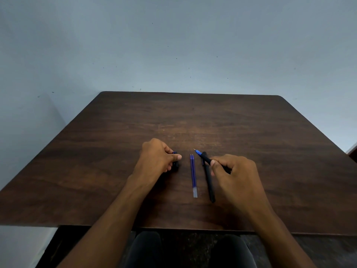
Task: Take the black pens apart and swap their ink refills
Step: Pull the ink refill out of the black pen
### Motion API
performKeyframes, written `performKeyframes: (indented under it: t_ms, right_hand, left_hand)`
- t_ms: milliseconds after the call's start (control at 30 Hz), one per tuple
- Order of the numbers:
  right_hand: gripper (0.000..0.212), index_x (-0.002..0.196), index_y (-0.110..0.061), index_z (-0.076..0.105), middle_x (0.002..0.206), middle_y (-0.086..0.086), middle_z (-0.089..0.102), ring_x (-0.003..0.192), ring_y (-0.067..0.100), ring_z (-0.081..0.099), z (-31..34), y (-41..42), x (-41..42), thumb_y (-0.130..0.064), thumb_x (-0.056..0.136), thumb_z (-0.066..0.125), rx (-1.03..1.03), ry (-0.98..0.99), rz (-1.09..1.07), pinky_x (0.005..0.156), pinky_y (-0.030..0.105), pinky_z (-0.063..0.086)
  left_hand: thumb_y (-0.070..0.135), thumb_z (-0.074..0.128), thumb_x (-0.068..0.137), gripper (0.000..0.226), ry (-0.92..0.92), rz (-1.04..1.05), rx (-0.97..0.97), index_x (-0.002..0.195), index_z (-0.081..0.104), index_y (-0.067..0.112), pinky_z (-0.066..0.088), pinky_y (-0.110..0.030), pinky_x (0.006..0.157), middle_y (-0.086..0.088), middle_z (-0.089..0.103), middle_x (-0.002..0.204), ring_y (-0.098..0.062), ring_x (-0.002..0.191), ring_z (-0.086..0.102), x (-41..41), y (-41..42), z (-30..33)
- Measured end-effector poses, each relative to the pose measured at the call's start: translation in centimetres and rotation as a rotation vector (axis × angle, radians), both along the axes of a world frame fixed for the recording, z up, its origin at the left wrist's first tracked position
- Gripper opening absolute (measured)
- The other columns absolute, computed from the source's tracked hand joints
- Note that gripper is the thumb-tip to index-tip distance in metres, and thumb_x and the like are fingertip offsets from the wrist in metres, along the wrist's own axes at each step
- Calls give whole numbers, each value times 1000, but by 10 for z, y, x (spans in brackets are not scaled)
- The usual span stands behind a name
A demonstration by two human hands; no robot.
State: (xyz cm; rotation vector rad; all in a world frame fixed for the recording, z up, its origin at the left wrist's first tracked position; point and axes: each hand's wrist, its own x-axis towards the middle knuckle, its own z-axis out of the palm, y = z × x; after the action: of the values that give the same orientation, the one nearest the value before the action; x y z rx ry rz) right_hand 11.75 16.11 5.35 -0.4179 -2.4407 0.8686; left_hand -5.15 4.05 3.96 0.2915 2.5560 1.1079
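Two blue ink refills (pixel 193 176) lie side by side on the dark wooden table (pixel 135 122), between my hands, tips pointing away from me. To their right lies a black pen barrel (pixel 209 182), also lengthwise. My right hand (pixel 237 175) holds a black pen (pixel 203 157) with a blue tip, tilted up and to the left above that barrel. My left hand (pixel 158 155) is closed over a small black pen part (pixel 176 163) resting on the table; most of it is hidden under the fingers.
The table stands against a pale blue wall (pixel 173 45). Its near edge runs just above my knees (pixel 189 252), which show below in dark trousers. A dark floor lies under the table's front.
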Motion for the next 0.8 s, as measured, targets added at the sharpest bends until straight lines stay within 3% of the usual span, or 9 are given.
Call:
performKeyframes:
  t_ms: [133,300,467,667,800]
  right_hand:
    - [34,61,-8,65,61,3,64,59,15,59,-1,0,-1,-11,95,61,12,-10,-8,57,9,37]
    - [34,61,-9,66,63,3,66,61,13,61,-3,-2,-2,-12,95,61,-19,-13,-11,59,11,41]
    - [37,59,-8,63,62,2,65,68,14,60,-4,-4,-1,-12,95,60,-37,-22,-2,59,10,40]
    - [38,60,-12,62,66,3,65,63,13,61,-5,-6,2,-15,97,58,-48,-68,-6,60,11,40]
    - [38,61,-8,64,66,4,67,62,13,62,-3,-7,3,-14,98,57,-53,-69,-3,60,13,43]
  left_hand:
    - [30,81,73,20,-24,-2,6,82,68,19,52,-20,47,-2,70,65,-7,47,61,-2,2,-1]
    - [30,82,72,19,11,1,50,79,68,20,45,-15,37,-1,68,61,-5,42,57,-2,-3,-9]
    - [32,82,71,20,-3,33,36,77,64,26,46,-19,43,0,68,63,-7,46,58,-3,-1,-13]
    - [34,81,73,21,21,56,7,82,64,27,54,-24,49,-2,69,67,-9,51,62,-1,-2,-12]
    - [28,78,78,22,5,46,50,94,69,17,55,-26,58,-10,73,77,-13,55,61,4,-5,-5]
